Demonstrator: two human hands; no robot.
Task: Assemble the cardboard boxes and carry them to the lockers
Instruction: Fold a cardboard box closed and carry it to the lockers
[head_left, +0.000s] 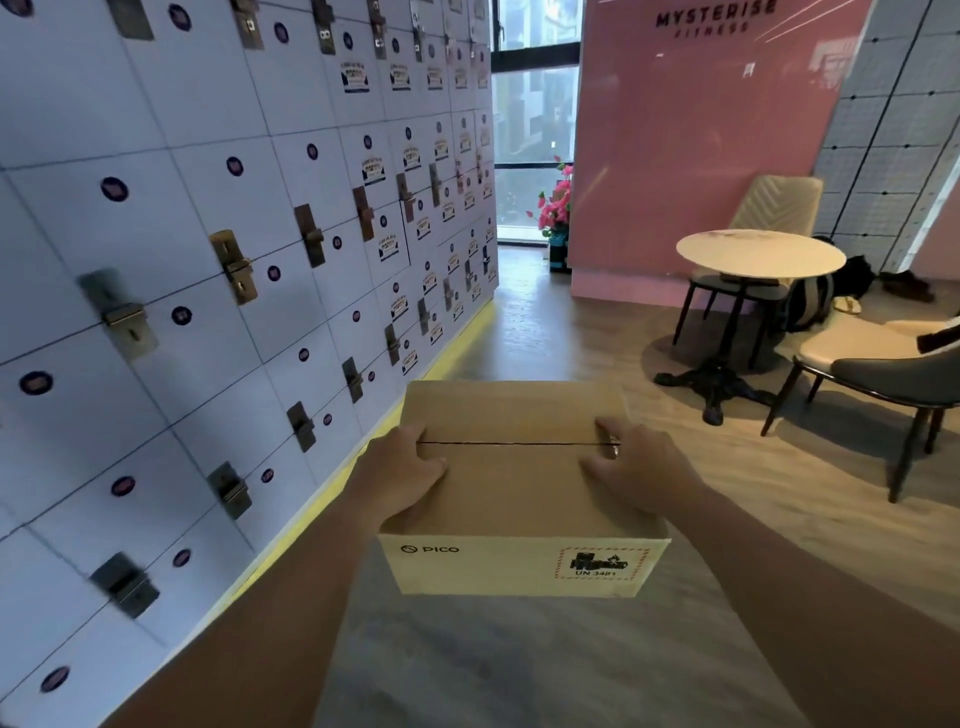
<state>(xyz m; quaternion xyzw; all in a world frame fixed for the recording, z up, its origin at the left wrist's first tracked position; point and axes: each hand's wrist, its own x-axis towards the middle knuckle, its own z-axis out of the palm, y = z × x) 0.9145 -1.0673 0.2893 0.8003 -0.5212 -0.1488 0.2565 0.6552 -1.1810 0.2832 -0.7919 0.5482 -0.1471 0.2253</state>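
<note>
The PICO cardboard box (519, 488) looks light and stiff, though its untaped top flaps could spring up; gripping both side edges with thumbs pressing the flaps down suits it. It is carried in mid-air at centre, with the lockers (208, 260) close on the left. The left hand (408, 475) and right hand (636, 467) are clamped on its opposite sides, thumbs lying on top beside the seam.

The cardboard box (519, 483) was held centrally between the left hand (402, 467) and right hand (636, 465). Lockers (218, 249) stood left. A round table (761, 254) with chairs (883, 374) stood right, ahead.
</note>
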